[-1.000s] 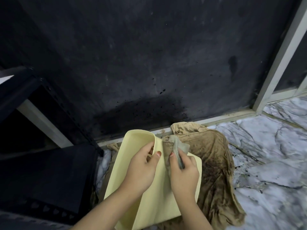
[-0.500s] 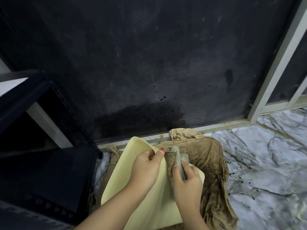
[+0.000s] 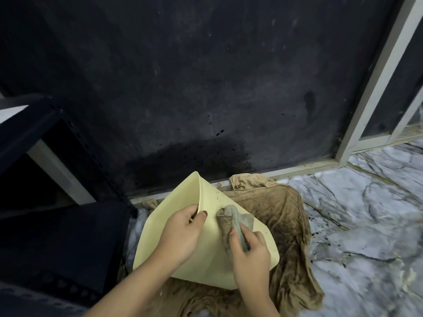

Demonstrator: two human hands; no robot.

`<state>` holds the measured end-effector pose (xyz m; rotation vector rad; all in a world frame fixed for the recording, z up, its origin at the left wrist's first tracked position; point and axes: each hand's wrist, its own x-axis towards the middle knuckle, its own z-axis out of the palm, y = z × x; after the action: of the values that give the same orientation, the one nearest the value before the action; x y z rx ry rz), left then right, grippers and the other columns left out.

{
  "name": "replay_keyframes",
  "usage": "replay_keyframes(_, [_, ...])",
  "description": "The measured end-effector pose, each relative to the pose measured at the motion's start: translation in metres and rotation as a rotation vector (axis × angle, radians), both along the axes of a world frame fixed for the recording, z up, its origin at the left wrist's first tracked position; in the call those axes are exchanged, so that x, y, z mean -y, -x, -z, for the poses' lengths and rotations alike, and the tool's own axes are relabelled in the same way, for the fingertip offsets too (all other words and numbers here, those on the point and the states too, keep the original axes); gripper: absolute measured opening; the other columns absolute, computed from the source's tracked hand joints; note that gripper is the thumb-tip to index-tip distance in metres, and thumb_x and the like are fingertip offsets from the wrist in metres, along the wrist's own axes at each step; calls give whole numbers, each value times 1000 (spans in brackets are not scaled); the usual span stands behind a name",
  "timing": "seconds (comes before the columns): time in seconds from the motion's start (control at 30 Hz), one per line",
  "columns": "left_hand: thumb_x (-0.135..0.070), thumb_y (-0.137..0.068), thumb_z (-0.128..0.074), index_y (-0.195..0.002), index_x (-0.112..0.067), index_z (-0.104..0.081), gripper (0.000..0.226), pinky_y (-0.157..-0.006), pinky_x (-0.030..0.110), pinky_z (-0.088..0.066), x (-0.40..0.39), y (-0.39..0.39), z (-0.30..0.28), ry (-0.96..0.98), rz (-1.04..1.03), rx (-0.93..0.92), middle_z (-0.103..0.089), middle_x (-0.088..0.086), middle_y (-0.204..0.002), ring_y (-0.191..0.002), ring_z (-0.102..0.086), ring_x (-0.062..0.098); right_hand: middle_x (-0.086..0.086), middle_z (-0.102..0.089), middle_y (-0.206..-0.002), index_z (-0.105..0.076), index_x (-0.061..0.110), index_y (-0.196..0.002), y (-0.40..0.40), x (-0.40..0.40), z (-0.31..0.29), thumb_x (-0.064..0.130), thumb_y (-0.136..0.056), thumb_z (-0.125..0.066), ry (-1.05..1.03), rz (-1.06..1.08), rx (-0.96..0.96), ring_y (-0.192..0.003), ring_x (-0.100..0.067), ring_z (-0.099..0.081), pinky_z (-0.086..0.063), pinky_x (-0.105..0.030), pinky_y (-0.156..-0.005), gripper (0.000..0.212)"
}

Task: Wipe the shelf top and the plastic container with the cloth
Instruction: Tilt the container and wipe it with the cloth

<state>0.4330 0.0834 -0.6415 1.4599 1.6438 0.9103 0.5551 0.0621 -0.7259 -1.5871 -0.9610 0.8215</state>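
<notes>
Since a moment ago the right hand [image 3: 248, 252] has slid the cloth [image 3: 233, 221] a little lower and further right across the plastic container [image 3: 180, 203], while the left hand has barely shifted.

Furthest left stands the dark shelf [image 3: 45, 236], its lower board in shadow and a pale metal upright [image 3: 57, 170] crossing behind it; its top cannot be judged from here. Just right of it the left hand [image 3: 180, 234] grips the container's near edge, thumb on the outer face and fingers curled behind, probably to keep the light, pale yellow tub tilted and steady against the rubbing. The container is held above the floor, one corner pointing up toward the wall. Next comes the right hand, fingers curled round the bunched grey-brown cloth and pressing it onto the container's right face, where small dark specks show, so that face seems to be the one being cleaned.

Under and to the right of the container a soiled tan rag [image 3: 281, 216] lies crumpled on the marbled grey-white floor [image 3: 366, 213], likely there to catch dirt. Black flecks dot the tiles beside it. Behind everything rises a dark, stained wall [image 3: 206, 76], with a darker damp-looking patch low down, and a pale frame [image 3: 380, 81] slants along the right.
</notes>
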Motion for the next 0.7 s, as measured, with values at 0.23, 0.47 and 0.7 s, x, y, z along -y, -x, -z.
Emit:
replay_keyframes(0.23, [-26, -92, -48, -73, -16, -64, 27, -61, 30, -39, -7, 12, 10, -21, -21, -17, -61, 1, -66, -64, -56, 14, -4, -56, -97, -65, 13, -115, -30, -10, 37, 32, -83, -61, 166, 102, -34, -91, -23, -53, -37, -31, -76, 37])
replay_keyframes(0.47, [-27, -93, -48, -80, -14, -66, 26, -66, 33, -42, -6, 14, 11, -29, 17, -27, -68, 17, -83, -80, -62, 34, -19, -65, -104, -67, 16, -114, -62, -10, 70, 39, -83, -58, 342, 171, -40, -101, -37, -57, -43, -39, -82, 40])
replay_keyframes(0.7, [-30, -94, -44, -84, -18, -64, 25, -77, 48, -50, -3, 7, 10, -46, 52, -87, -69, 13, -83, -81, -63, 32, -17, -60, -103, -69, 13, -105, -40, -6, 42, 34, -83, -57, 264, 146, 2, -100, -37, -56, -41, -37, -78, 32])
